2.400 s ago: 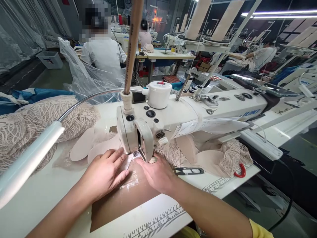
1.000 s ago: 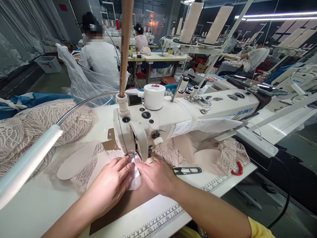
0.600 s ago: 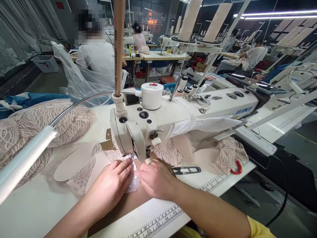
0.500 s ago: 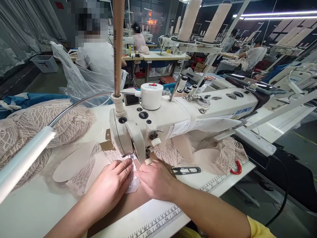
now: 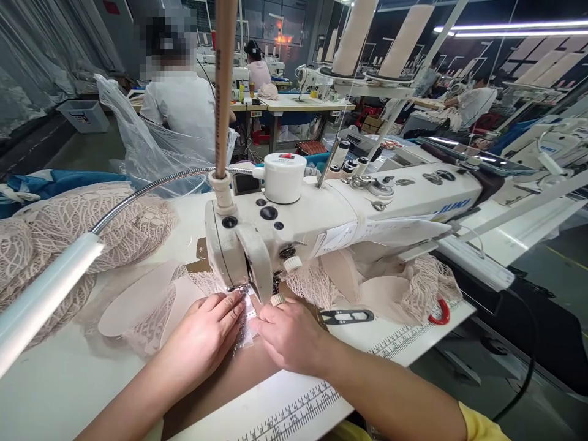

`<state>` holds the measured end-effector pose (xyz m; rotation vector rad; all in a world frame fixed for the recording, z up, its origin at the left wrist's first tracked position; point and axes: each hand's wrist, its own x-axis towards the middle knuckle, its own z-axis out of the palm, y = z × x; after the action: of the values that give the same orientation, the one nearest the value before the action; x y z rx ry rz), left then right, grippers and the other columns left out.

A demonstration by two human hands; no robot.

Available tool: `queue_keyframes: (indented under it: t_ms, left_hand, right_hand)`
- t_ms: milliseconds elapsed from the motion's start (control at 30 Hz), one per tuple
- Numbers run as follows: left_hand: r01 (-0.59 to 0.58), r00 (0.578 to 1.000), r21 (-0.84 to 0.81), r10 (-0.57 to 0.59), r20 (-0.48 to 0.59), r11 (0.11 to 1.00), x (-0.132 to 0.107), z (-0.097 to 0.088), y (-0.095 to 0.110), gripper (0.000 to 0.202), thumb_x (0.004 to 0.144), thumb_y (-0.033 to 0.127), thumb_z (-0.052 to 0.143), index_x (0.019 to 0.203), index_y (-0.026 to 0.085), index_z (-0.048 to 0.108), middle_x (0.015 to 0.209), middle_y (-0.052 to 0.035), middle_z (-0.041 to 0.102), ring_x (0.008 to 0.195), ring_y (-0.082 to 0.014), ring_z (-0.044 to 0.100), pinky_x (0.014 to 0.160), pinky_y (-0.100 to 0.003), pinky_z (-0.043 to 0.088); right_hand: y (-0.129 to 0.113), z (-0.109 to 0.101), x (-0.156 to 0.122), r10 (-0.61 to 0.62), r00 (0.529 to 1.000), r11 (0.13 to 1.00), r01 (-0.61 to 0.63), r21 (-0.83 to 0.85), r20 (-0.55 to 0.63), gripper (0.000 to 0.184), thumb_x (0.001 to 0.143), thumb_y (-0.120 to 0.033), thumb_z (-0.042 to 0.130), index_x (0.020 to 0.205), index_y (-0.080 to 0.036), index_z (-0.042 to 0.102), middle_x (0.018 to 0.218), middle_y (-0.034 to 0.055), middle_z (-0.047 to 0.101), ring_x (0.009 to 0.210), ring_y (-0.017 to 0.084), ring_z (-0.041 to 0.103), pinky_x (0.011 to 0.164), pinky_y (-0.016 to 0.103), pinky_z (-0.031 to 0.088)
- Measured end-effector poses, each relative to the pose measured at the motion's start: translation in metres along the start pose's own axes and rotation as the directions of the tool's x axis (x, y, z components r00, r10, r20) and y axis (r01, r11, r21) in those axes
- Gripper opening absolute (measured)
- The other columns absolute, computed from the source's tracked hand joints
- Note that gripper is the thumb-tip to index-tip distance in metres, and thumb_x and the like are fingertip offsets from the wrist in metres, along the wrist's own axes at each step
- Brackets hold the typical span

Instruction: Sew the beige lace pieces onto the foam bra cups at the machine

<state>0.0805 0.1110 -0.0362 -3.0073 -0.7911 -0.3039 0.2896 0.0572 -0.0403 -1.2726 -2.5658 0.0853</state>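
You have one JUKI sewing machine (image 5: 321, 211), two large thread cones (image 5: 354, 40) above it and one pair of thread snips (image 5: 348, 316). Your left hand (image 5: 206, 331) lies flat, fingers nearly straight, on the pale fabric piece (image 5: 248, 313) below the needle — your right hand (image 5: 291, 334) half curls at its other edge; whether it pinches, I cannot tell.

Left hand (image 5: 204, 327) and right hand (image 5: 291, 334) flank pale fabric (image 5: 248, 313) at the sewing machine (image 5: 316, 214).
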Motion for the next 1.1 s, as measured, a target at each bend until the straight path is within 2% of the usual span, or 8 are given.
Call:
queue_keyframes:
  t_ms: [167, 300, 367, 500, 600, 800, 933, 1100]
  left_hand:
    - [0.041, 0.999, -0.011, -0.041, -0.007, 0.999, 0.003, 0.002, -0.002, 0.030, 0.095, 0.021, 0.040, 0.110, 0.011, 0.064, 0.099, -0.0143, 0.068, 0.083, -0.0247, 0.056, 0.073, -0.039, 0.048]
    - [0.060, 0.998, -0.039, -0.059, 0.013, 0.997, 0.007, -0.002, -0.007, 0.030, 0.094, 0.022, 0.040, 0.085, 0.012, 0.067, 0.089, -0.0137, 0.066, 0.077, -0.0242, 0.055, 0.069, -0.039, 0.047]
    - [0.062, 0.998, -0.038, -0.062, 0.010, 0.997, 0.006, -0.004, -0.008, 0.031, 0.094, 0.021, 0.040, 0.080, 0.013, 0.066, 0.089, -0.0140, 0.066, 0.076, -0.0238, 0.054, 0.067, -0.038, 0.047]
    - [0.022, 1.000, -0.015, -0.022, -0.015, 1.000, 0.002, -0.004, -0.005, 0.026, 0.091, 0.013, 0.042, 0.097, 0.012, 0.067, 0.099, -0.0145, 0.066, 0.083, -0.0242, 0.056, 0.072, -0.038, 0.047]
    - [-0.004, 1.000, 0.002, 0.004, -0.019, 1.000, 0.000, 0.000, -0.001, 0.031, 0.089, 0.009, 0.043, 0.111, 0.011, 0.064, 0.106, -0.0145, 0.066, 0.088, -0.0248, 0.056, 0.076, -0.038, 0.047]
    - [0.036, 0.999, -0.025, -0.036, -0.020, 0.999, 0.002, 0.001, -0.002, 0.033, 0.085, 0.007, 0.044, 0.108, 0.013, 0.066, 0.108, -0.0128, 0.068, 0.091, -0.0256, 0.057, 0.080, -0.039, 0.047]
    - [0.097, 0.995, -0.024, -0.097, -0.007, 0.995, 0.004, -0.001, -0.008, 0.028, 0.086, 0.009, 0.045, 0.098, 0.015, 0.069, 0.101, -0.0134, 0.068, 0.086, -0.0266, 0.057, 0.074, -0.040, 0.048]
    - [0.146, 0.989, -0.039, -0.146, -0.008, 0.989, 0.000, 0.004, -0.015, 0.028, 0.087, 0.010, 0.044, 0.101, 0.014, 0.068, 0.103, -0.0145, 0.067, 0.090, -0.0271, 0.057, 0.076, -0.041, 0.049]
  right_hand:
    - [0.000, 0.001, 0.000, 0.012, 1.000, 0.999, -0.012, 0.036, -0.006, 0.023, 0.076, -0.015, 0.055, 0.097, -0.017, 0.064, 0.083, 0.0032, 0.061, 0.070, 0.017, 0.045, 0.066, 0.032, 0.031]
    - [-0.001, 0.002, 0.001, 0.046, 0.999, 0.998, -0.046, 0.040, 0.004, 0.024, 0.078, -0.015, 0.053, 0.099, -0.018, 0.064, 0.083, 0.0032, 0.061, 0.071, 0.017, 0.046, 0.066, 0.032, 0.030]
    - [-0.002, 0.002, 0.002, 0.067, 0.998, 0.997, -0.067, 0.035, 0.007, 0.026, 0.078, -0.014, 0.052, 0.101, -0.018, 0.063, 0.082, 0.0032, 0.061, 0.072, 0.017, 0.046, 0.066, 0.032, 0.030]
    - [-0.003, 0.002, 0.004, 0.078, 0.997, 0.996, -0.079, 0.034, 0.024, 0.025, 0.078, -0.014, 0.053, 0.101, -0.017, 0.063, 0.083, 0.0039, 0.061, 0.072, 0.017, 0.047, 0.066, 0.032, 0.030]
    - [-0.001, 0.003, 0.004, 0.069, 0.997, 0.997, -0.071, 0.038, 0.036, 0.023, 0.080, -0.014, 0.054, 0.101, -0.017, 0.063, 0.083, 0.0040, 0.060, 0.073, 0.017, 0.048, 0.065, 0.031, 0.031]
    - [-0.002, 0.002, 0.006, 0.077, 0.996, 0.996, -0.079, 0.038, 0.052, 0.018, 0.080, -0.013, 0.053, 0.095, -0.017, 0.063, 0.077, 0.0027, 0.058, 0.070, 0.016, 0.048, 0.060, 0.029, 0.030]
    - [-0.003, 0.000, 0.012, 0.113, 0.991, 0.993, -0.115, 0.021, 0.077, 0.018, 0.084, -0.015, 0.051, 0.097, -0.019, 0.063, 0.074, 0.0016, 0.057, 0.067, 0.015, 0.048, 0.057, 0.028, 0.030]
    - [-0.003, 0.002, 0.016, 0.120, 0.993, 0.993, -0.121, 0.016, 0.022, 0.023, 0.083, -0.014, 0.049, 0.099, -0.018, 0.065, 0.071, 0.0016, 0.057, 0.065, 0.015, 0.047, 0.055, 0.027, 0.030]
